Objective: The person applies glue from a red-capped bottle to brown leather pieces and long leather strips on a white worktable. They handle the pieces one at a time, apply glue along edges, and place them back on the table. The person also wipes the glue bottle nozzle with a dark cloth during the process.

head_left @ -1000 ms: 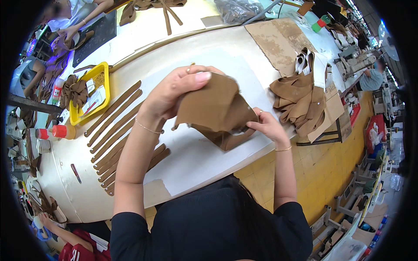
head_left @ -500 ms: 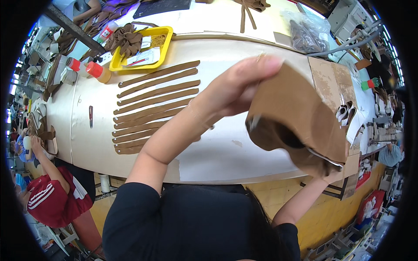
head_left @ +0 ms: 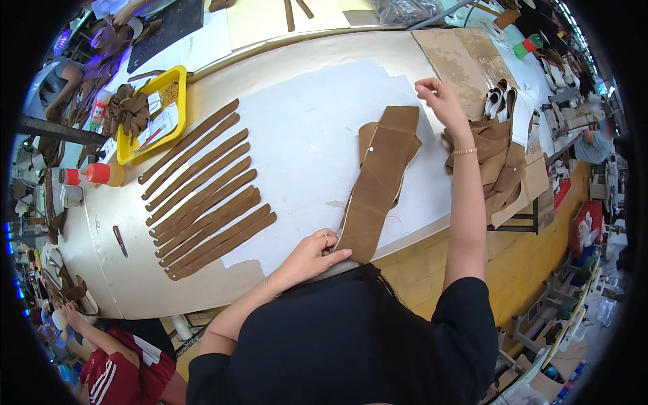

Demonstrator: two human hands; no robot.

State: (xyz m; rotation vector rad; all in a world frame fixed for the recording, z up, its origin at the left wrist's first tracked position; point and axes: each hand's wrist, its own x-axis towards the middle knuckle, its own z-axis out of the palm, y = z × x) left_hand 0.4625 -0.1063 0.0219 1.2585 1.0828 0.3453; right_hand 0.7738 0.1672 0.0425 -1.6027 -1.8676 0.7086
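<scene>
A brown leather-like shoe upper piece (head_left: 378,185), folded flat with pale edges and a small white mark, lies slantwise on the white sheet (head_left: 290,135). At its lower end my left hand (head_left: 312,255) grips the near left corner, thumb on top and the fingers partly hidden. My right hand (head_left: 445,104) is raised just beyond the far right end of the piece, apart from it. Its fingers are curled together; whatever may be between them is too small to make out. To the left lie several brown strips (head_left: 202,165) in a slanted row, each with a pale dot at one end.
A heap of brown pieces (head_left: 496,152) lies on cardboard (head_left: 466,57) at the right. At the far left stand a yellow tray (head_left: 181,108) and red-capped bottles (head_left: 101,174). A small dark-handled tool (head_left: 119,241) lies nearer. A co-worker in a red shirt (head_left: 118,368) sits at the left.
The brown piece, held up in both hands before, now lies flat on the sheet. My left hand has come down to its near end; my right hand has let go and moved up and away.
</scene>
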